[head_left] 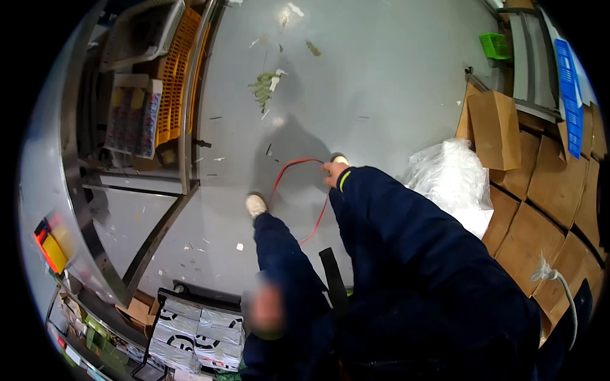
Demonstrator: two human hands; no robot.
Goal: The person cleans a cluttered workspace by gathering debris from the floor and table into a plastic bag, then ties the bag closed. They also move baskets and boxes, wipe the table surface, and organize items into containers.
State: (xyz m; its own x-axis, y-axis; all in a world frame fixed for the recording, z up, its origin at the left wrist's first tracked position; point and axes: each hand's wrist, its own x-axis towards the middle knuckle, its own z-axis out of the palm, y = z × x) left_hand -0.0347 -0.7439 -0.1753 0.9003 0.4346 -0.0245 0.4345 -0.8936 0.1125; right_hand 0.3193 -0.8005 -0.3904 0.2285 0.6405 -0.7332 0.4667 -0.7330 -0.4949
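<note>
A thin red strap (274, 181) hangs in a loose loop between my legs, low over the grey floor. Its upper end runs into my right hand (332, 173), whose fingers are closed around it beside my right shoe (340, 158). The other end trails down near my right trouser leg. I cannot tell whether the loop touches the floor. Close to my body, my left hand (265, 309) is over my left thigh; it is smeared, so its fingers do not show. My left shoe (256, 204) stands left of the loop.
A metal-framed table (89, 232) stands to the left, with a yellow crate (180, 70) on its shelf. Wrapped white packs (197, 340) sit on a cart at lower left. Clear plastic sheeting (450, 178) and stacked cardboard boxes (530, 241) line the right. Paper scraps litter the floor.
</note>
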